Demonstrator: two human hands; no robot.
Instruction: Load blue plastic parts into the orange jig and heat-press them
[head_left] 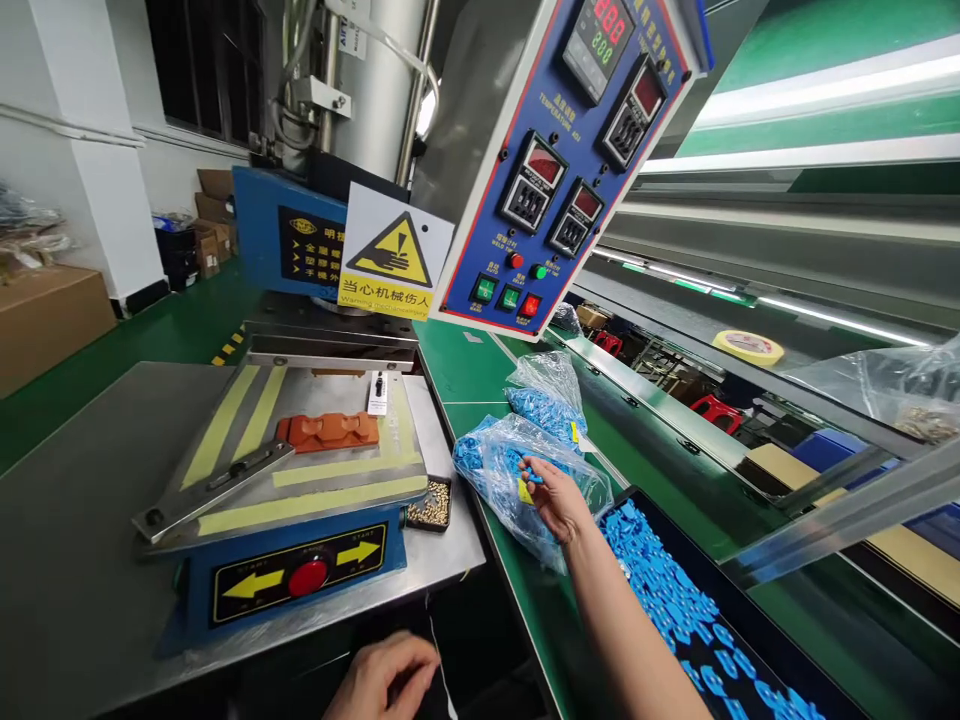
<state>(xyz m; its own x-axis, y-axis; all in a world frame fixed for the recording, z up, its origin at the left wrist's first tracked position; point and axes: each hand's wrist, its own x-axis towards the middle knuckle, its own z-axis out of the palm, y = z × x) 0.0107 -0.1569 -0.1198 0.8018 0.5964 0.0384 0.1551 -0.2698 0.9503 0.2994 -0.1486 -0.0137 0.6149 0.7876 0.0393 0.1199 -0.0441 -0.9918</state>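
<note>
My right hand (553,500) is raised over a clear plastic bag (502,500) of blue parts. Its fingertips pinch a small blue plastic part (534,478). Low in the picture, my left hand (386,678) hangs in front of the press, fingers curled in and thumb against them; whatever they may hold is hidden. On the press bed sits an orange-brown fixture block (328,432) with shaped hollows. A small black tray (430,503) of brass-coloured inserts stands to the right of the bed.
A long black tray (660,570) of blue parts lies at the right, beside a second bag (551,395). Above the bed hang the press head (292,235) and control box (540,190). A metal arm (214,495) crosses the bed; a red button (308,577) faces front.
</note>
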